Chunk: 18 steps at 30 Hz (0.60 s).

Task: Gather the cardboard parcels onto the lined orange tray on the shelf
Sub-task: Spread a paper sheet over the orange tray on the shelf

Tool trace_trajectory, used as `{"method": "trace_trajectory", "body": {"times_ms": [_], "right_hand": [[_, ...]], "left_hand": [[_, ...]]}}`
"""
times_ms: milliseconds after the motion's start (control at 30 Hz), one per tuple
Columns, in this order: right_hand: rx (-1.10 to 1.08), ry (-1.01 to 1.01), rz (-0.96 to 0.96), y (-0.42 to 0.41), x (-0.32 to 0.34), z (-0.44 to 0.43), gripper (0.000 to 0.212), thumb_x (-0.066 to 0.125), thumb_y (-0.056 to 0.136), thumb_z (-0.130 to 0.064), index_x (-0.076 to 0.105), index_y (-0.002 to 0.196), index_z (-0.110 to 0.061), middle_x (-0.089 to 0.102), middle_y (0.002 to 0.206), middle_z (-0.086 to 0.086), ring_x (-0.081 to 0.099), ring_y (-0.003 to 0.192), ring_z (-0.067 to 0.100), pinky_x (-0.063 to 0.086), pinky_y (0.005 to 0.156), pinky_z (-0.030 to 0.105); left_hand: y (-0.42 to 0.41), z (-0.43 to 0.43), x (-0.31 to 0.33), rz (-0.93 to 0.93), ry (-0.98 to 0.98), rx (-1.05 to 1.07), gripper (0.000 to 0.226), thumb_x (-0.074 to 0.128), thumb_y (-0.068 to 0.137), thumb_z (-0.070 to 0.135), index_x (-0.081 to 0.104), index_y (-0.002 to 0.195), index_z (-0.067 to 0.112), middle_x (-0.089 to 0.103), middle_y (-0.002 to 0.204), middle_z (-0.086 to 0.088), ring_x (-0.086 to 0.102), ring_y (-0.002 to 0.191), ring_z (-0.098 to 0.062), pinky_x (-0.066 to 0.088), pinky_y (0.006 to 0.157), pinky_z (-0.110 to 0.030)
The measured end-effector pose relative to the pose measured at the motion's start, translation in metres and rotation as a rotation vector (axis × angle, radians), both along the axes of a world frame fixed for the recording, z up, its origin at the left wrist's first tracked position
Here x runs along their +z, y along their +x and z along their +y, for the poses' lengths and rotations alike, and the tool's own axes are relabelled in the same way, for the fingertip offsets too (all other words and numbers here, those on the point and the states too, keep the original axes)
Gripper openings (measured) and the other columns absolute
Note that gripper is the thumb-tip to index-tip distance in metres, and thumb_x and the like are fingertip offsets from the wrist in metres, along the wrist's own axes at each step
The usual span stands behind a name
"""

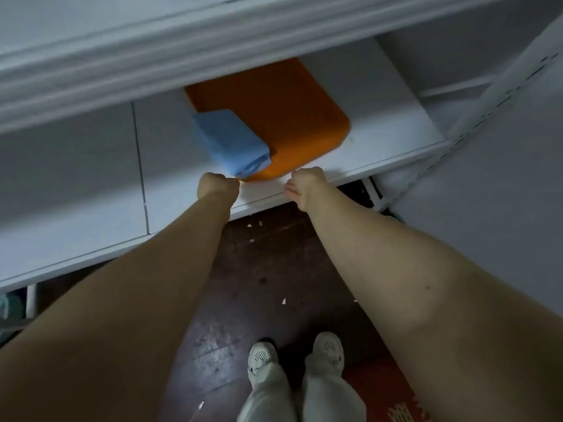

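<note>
An orange tray (pixel 292 117) lies on the white shelf (pixel 380 123), its back part hidden under the shelf board above. A folded blue cloth (pixel 233 141) rests on the tray's left side, reaching its front edge. My left hand (pixel 217 187) is curled at the tray's near left corner, right below the cloth. My right hand (pixel 304 185) grips the tray's front edge further right, thumb hanging over the shelf lip. The fingertips of both hands are hidden. No cardboard parcels are in view.
An upper shelf board (pixel 152 65) overhangs the tray closely. A white upright post (pixel 487 95) closes the shelf on the right. Below is dark wooden floor (pixel 268 269) with small scraps, and my feet in white shoes (pixel 262 357).
</note>
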State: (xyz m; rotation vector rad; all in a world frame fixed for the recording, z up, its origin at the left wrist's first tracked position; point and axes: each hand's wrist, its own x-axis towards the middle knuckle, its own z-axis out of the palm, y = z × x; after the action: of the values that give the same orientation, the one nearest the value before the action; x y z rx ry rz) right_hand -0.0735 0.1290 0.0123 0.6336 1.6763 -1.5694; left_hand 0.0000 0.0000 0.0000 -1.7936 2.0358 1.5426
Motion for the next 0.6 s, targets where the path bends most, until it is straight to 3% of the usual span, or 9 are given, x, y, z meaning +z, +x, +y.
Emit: {"method": "trace_trajectory", "body": {"times_ms": [33, 67, 100, 133, 200, 267, 367, 467, 600], "right_hand": [[-0.014, 0.012, 0.006, -0.001, -0.003, -0.004, 0.029, 0.044, 0.099, -0.004, 0.049, 0.127, -0.001, 0.058, 0.090, 0.013, 0.061, 0.104, 0.024, 0.050, 0.099, 0.040], [-0.018, 0.029, 0.031, -0.004, -0.009, -0.007, 0.028, 0.045, 0.099, -0.005, 0.050, 0.126, -0.002, 0.053, 0.082, 0.009, 0.061, 0.103, 0.023, 0.050, 0.099, 0.039], [-0.030, 0.037, 0.027, -0.006, -0.012, -0.010, 0.027, 0.045, 0.099, -0.004, 0.051, 0.125, -0.002, 0.053, 0.081, 0.009, 0.061, 0.105, 0.024, 0.050, 0.099, 0.038], [-0.045, 0.029, 0.022, -0.008, -0.017, -0.013, 0.025, 0.044, 0.099, -0.003, 0.051, 0.123, -0.002, 0.058, 0.089, 0.011, 0.061, 0.111, 0.026, 0.049, 0.100, 0.039], [-0.094, 0.017, 0.010, -0.011, -0.024, -0.020, 0.020, 0.044, 0.098, -0.002, 0.053, 0.116, -0.003, 0.062, 0.117, 0.018, 0.056, 0.121, 0.028, 0.047, 0.102, 0.041], [-0.140, 0.002, 0.016, -0.014, -0.029, -0.024, 0.013, 0.046, 0.098, -0.002, 0.054, 0.107, -0.007, 0.059, 0.128, 0.019, 0.055, 0.123, 0.029, 0.046, 0.103, 0.042], [-0.185, -0.072, 0.017, -0.021, -0.039, -0.032, 0.020, 0.054, 0.094, -0.003, 0.056, 0.113, -0.008, 0.062, 0.124, 0.018, 0.060, 0.116, 0.028, 0.051, 0.099, 0.038], [-0.194, -0.153, -0.004, -0.026, -0.044, -0.035, 0.026, 0.064, 0.090, -0.007, 0.056, 0.114, -0.013, 0.063, 0.122, 0.013, 0.063, 0.110, 0.025, 0.053, 0.086, 0.029], [-0.195, -0.125, -0.013, -0.030, -0.049, -0.034, 0.053, 0.079, 0.077, -0.018, 0.053, 0.124, -0.015, 0.062, 0.120, 0.008, 0.061, 0.106, 0.024, 0.054, 0.083, 0.031]], "left_hand": [[0.000, -0.002, -0.004, 0.006, -0.021, -0.026, 0.006, 0.055, 0.081, 0.006, 0.057, 0.081, 0.001, 0.055, 0.079, -0.018, 0.054, 0.070, -0.031, 0.045, 0.064, -0.029], [-0.004, -0.004, -0.008, 0.009, -0.038, -0.015, 0.025, 0.057, 0.083, 0.010, 0.061, 0.105, -0.001, 0.062, 0.100, -0.021, 0.063, 0.087, -0.036, 0.050, 0.073, -0.031], [-0.005, -0.007, -0.012, -0.001, -0.029, -0.019, 0.044, 0.057, 0.085, 0.013, 0.054, 0.128, 0.003, 0.060, 0.119, -0.019, 0.063, 0.104, -0.036, 0.051, 0.082, -0.033], [-0.006, -0.007, -0.012, 0.013, -0.011, -0.014, 0.057, 0.057, 0.086, 0.015, 0.043, 0.140, 0.006, 0.055, 0.130, -0.017, 0.059, 0.114, -0.036, 0.052, 0.091, -0.034], [-0.010, -0.010, -0.017, 0.046, -0.006, 0.002, 0.064, 0.057, 0.088, 0.018, 0.032, 0.146, 0.009, 0.050, 0.135, -0.015, 0.055, 0.118, -0.034, 0.049, 0.099, -0.039], [-0.014, -0.012, -0.017, 0.072, 0.016, 0.045, 0.054, 0.058, 0.088, 0.018, 0.042, 0.137, 0.003, 0.056, 0.122, -0.017, 0.059, 0.103, -0.032, 0.051, 0.097, -0.039], [-0.021, -0.013, -0.014, 0.088, 0.077, 0.108, 0.027, 0.055, 0.090, 0.023, 0.050, 0.110, 0.006, 0.050, 0.075, -0.009, 0.051, 0.063, -0.021, 0.051, 0.079, -0.034], [-0.025, -0.015, -0.012, 0.083, 0.109, 0.142, 0.019, 0.051, 0.094, 0.026, 0.045, 0.102, 0.009, 0.044, 0.070, -0.006, 0.046, 0.057, -0.018, 0.049, 0.075, -0.032], [-0.029, -0.021, -0.018, 0.092, 0.131, 0.146, 0.036, 0.049, 0.095, 0.028, 0.051, 0.121, 0.003, 0.047, 0.070, -0.007, 0.046, 0.055, -0.019, 0.051, 0.077, -0.034]]}}
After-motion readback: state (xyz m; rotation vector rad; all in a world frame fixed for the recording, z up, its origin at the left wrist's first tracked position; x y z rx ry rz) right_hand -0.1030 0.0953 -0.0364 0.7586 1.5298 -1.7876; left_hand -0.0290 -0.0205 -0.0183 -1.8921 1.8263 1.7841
